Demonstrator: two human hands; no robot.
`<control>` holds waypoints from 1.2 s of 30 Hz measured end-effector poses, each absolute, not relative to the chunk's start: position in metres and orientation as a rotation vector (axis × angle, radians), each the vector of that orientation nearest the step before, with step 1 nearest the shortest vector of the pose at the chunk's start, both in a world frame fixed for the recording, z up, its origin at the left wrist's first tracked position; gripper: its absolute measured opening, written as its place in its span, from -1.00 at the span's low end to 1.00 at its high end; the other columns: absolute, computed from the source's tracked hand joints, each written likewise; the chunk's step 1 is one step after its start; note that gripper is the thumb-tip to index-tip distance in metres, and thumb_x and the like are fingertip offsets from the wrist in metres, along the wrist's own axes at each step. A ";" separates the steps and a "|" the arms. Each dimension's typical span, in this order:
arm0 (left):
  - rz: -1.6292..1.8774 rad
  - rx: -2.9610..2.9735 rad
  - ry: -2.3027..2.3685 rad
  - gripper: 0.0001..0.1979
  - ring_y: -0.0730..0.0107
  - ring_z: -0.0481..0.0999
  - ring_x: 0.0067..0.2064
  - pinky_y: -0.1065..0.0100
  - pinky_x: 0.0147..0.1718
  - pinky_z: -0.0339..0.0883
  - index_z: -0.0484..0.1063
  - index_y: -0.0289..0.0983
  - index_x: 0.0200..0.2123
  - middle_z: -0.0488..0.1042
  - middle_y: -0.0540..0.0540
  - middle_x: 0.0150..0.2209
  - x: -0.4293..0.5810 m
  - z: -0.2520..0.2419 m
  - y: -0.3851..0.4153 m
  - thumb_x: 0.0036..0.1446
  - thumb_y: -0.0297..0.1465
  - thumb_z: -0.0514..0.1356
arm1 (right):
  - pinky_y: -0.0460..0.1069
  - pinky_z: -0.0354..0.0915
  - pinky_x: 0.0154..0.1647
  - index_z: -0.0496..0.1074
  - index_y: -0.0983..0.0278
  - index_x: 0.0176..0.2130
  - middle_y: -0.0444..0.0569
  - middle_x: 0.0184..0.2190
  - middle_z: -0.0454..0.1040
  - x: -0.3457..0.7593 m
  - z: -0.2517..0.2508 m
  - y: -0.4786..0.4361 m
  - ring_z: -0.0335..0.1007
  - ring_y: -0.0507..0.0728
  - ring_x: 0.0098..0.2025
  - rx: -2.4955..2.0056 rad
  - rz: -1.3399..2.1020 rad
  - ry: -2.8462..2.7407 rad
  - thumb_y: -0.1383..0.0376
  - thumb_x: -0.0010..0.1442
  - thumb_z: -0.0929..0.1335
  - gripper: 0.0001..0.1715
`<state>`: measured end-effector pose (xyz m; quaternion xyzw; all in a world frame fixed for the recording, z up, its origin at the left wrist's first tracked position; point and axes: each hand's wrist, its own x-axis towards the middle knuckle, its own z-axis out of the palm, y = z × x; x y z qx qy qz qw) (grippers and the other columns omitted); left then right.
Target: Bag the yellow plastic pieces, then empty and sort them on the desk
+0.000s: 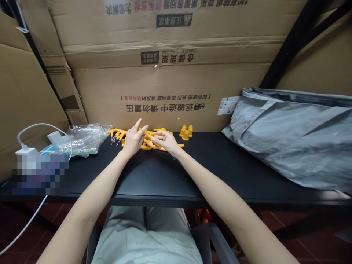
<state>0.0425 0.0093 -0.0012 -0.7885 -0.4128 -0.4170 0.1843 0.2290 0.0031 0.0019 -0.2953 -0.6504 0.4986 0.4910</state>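
A pile of yellow plastic branch-shaped pieces (148, 144) lies on the black table against the cardboard. My left hand (133, 140) is over the left part of the pile, its index finger stretched up and away from the others; its thumb is hidden. From the right, my right hand (167, 142) reaches in with bent fingers and thumb closed about a yellow plastic piece (149, 135). Another branching yellow piece (117, 132) lies left of my left hand, beside several small dark coiled parts (114, 139). Several small yellow cup-shaped pieces (186, 134) stand right of the pile.
Clear plastic packaging (85, 137) lies at the left, near a white charger (26, 156) with a cable. A large grey bag (291, 139) rests on the right of the black table (165, 179). Cardboard (170, 80) walls the back, and a dark frame bar (291, 47) slants at right.
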 end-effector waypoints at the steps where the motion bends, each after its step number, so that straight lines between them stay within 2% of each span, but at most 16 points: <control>1: -1.190 -2.223 -1.163 -0.60 0.13 0.34 0.15 0.07 0.03 0.26 0.28 -0.19 0.16 0.12 -0.31 0.30 0.042 0.000 0.009 0.27 -0.39 -0.02 | 0.02 0.38 -0.41 0.35 0.24 -0.27 -0.10 -0.46 0.53 0.229 0.004 0.002 0.39 0.03 -0.55 -0.699 1.247 -1.559 0.06 -0.16 0.52 -0.47; 7: -1.201 -2.265 -1.155 -0.60 0.29 0.43 0.02 0.25 -0.03 0.31 0.33 -0.18 0.12 0.36 -0.24 0.06 0.040 -0.001 0.011 0.30 -0.41 -0.11 | 0.03 0.39 -0.37 0.43 0.25 -0.28 -0.04 -0.39 0.57 0.234 0.010 0.000 0.41 0.05 -0.51 -0.654 1.418 -1.494 0.07 -0.14 0.53 -0.54; 12: -1.061 -2.266 -1.159 -0.57 0.22 0.42 -0.06 0.18 -0.06 0.30 0.32 -0.23 0.13 0.39 -0.27 -0.04 0.038 -0.003 0.012 0.24 -0.49 -0.07 | 0.02 0.37 -0.33 0.47 0.28 -0.36 -0.06 -0.44 0.54 0.243 0.015 -0.001 0.40 0.05 -0.47 -0.692 1.366 -1.701 -0.01 -0.07 0.48 -0.57; 17: -0.876 -2.292 -1.160 -0.50 0.20 0.42 -0.12 0.19 -0.11 0.30 0.26 -0.22 0.19 0.40 -0.26 -0.09 0.038 -0.002 0.009 0.20 -0.55 -0.08 | 0.00 0.34 -0.29 0.47 0.30 -0.41 -0.08 -0.48 0.50 0.252 0.018 0.001 0.38 0.04 -0.45 -0.743 1.216 -1.979 -0.12 0.03 0.38 -0.49; 21: -0.834 -2.269 -1.165 -0.46 0.22 0.42 -0.16 0.23 -0.14 0.30 0.23 -0.21 0.21 0.41 -0.23 -0.14 0.040 -0.002 0.008 0.18 -0.57 -0.10 | 0.00 0.33 -0.36 0.43 0.28 -0.41 -0.12 -0.52 0.45 0.252 0.014 0.008 0.36 0.05 -0.48 -0.826 1.025 -1.984 -0.13 0.06 0.34 -0.48; 24: -0.856 -2.250 -1.172 -0.47 0.23 0.42 -0.18 0.25 -0.16 0.30 0.21 -0.22 0.22 0.40 -0.22 -0.18 0.042 -0.002 0.007 0.19 -0.56 -0.09 | 0.01 0.32 -0.35 0.43 0.28 -0.38 -0.10 -0.49 0.45 0.250 0.014 0.010 0.36 0.07 -0.45 -0.868 0.887 -2.004 -0.03 0.16 0.29 -0.57; 28: -0.912 -2.282 -1.217 -0.52 0.19 0.44 -0.16 0.23 -0.13 0.29 0.21 -0.26 0.20 0.40 -0.24 -0.18 0.044 -0.002 0.007 0.22 -0.52 -0.08 | 0.02 0.28 -0.20 0.46 0.28 -0.23 0.00 -0.32 0.52 0.248 0.018 0.007 0.41 0.12 -0.28 -0.960 0.509 -2.121 0.19 0.27 0.22 -0.70; 31: -0.949 -2.311 -1.238 -0.56 0.16 0.45 -0.13 0.21 -0.11 0.29 0.20 -0.30 0.19 0.40 -0.28 -0.13 0.045 -0.003 0.008 0.24 -0.48 -0.08 | 0.04 0.19 -0.09 0.43 0.28 -0.12 0.07 -0.16 0.53 0.248 0.022 0.002 0.40 0.15 -0.12 -1.035 0.169 -2.232 0.27 0.30 0.19 -0.71; 33: -0.959 -2.314 -1.244 -0.56 0.17 0.45 -0.13 0.22 -0.12 0.30 0.18 -0.29 0.18 0.39 -0.28 -0.12 0.046 -0.004 0.009 0.25 -0.48 -0.08 | 0.05 0.12 -0.08 0.41 0.29 -0.06 0.11 -0.10 0.51 0.248 0.024 -0.001 0.38 0.19 -0.06 -1.083 -0.017 -2.296 0.29 0.31 0.18 -0.69; 36: -0.980 -2.308 -1.259 -0.57 0.20 0.45 -0.13 0.23 -0.12 0.32 0.16 -0.27 0.17 0.37 -0.25 -0.12 0.047 -0.004 0.009 0.24 -0.49 -0.07 | 0.06 0.04 -0.11 0.39 0.34 -0.03 0.16 -0.11 0.50 0.247 0.028 -0.005 0.37 0.22 -0.07 -1.135 -0.216 -2.342 0.32 0.33 0.16 -0.67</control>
